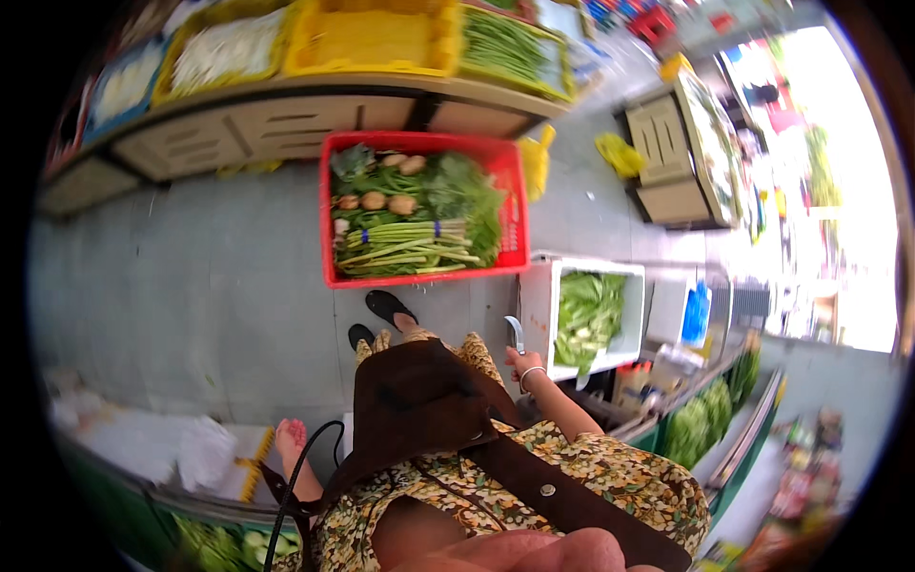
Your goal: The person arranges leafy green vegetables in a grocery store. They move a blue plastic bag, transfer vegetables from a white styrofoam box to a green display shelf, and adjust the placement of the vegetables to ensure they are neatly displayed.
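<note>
My right hand is closed around the handle of a curved knife, its blade pointing away from me beside a white foam box of leafy greens. My left hand is apart from it, low on the left near a counter, and appears to hold nothing; its fingers are partly spread. Ahead of my feet, a red plastic crate holds bundled green stalks, leafy greens and several round brown vegetables.
Vegetable trays, among them a yellow plastic crate, line a long stand along the far side. Yellow plastic bags lie about the floor. Another display stand stands at the right. A counter with clear plastic bags borders the lower left.
</note>
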### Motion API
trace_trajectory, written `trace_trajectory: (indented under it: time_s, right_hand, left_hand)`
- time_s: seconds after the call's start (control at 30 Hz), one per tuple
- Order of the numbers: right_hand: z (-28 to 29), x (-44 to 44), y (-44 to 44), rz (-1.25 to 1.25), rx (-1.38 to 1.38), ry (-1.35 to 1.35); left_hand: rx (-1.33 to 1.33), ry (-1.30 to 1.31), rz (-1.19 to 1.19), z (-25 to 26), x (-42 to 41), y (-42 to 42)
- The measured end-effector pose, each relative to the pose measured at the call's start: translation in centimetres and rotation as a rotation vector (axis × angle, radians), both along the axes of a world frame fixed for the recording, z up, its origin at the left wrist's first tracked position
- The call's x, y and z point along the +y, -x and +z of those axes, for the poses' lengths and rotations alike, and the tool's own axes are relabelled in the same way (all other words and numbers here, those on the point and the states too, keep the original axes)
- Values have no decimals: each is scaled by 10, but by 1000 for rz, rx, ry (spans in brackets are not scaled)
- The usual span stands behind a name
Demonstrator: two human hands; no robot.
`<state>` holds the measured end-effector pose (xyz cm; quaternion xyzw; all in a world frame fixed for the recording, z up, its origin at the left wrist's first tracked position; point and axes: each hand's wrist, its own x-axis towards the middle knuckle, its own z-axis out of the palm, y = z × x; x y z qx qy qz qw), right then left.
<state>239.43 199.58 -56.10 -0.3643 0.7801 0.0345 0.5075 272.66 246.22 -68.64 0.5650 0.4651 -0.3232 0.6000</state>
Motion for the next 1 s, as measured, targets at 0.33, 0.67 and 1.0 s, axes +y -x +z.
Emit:
trace_trajectory:
  time_s: [0.33,0.67,1.0]
  right_hand:
    - [-6,115,69,-330,76,143]
    - [26,60,93,-921,15,701]
    - [26,33,316,-986,554,832]
  left_hand:
    - [-227,224,-586,65,-200,-137]
    - [-207,252,-1394,41,-339,-112]
    - [-222,278,-1707,57,-476,-53]
